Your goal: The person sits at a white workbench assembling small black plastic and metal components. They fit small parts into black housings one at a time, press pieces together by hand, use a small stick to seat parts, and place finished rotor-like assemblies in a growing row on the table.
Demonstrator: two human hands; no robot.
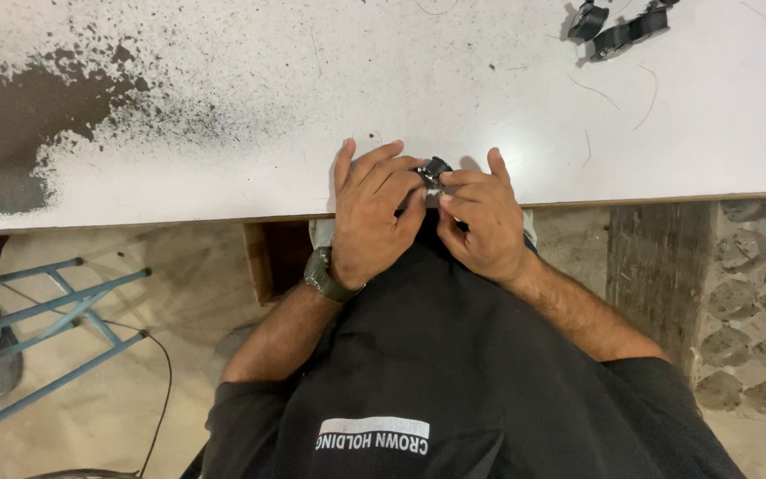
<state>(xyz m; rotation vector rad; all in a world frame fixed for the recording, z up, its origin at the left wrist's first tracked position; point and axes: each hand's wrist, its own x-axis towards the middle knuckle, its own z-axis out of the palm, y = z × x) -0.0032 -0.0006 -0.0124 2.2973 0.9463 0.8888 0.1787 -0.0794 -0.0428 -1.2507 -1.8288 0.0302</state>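
The fingertips of both hands meet on a small black part (436, 170) that sits right at the near edge of the white table (223, 80). The left hand (372, 217) curls its fingers over the part from the left, thumb tucked underneath by the table's edge. The right hand (482, 222) closes on it from the right, with its index finger and thumb pinching the piece and one finger standing up straight toward the far side of the table. So both hands have their fingers closed around the same piece. Most of the part is hidden by the fingers; only a dark, rounded end shows, pointing away from the person and slightly right. Its long axis cannot be told.

Both palms face down, knuckles up, wrists angled in toward each other over the person's lap. A dark wristwatch (323, 275) sits on the left wrist. The forearms spread out and back to short black sleeves, and black cloth (454, 355) covers the lap below the hands.

Farther out, the table surface carries a large dark worn patch (28, 124) at the left and two more black parts (618, 27) at the far right, well apart from the hands. A blue metal frame (55, 310) stands on the floor at the left.
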